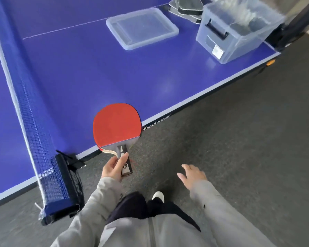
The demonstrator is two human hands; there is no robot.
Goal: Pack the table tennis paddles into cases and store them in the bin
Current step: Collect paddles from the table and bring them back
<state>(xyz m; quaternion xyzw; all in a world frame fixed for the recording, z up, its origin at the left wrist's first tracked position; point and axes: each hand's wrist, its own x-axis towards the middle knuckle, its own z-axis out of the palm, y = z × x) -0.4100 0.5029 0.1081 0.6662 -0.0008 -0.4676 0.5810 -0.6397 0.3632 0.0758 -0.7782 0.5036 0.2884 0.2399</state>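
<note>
Holding paddle (116, 124) by the handle w/ left hand (112, 168), fingers curled round grip, red face up, blade over table (78, 77) edge near net (32, 122). Right hand (192, 175) free, fingers spread loose over floor. Clear bin (237, 31) at far corner, lid (142, 28) flat beside it, dark cases (185, 8) stacked just behind.
</note>
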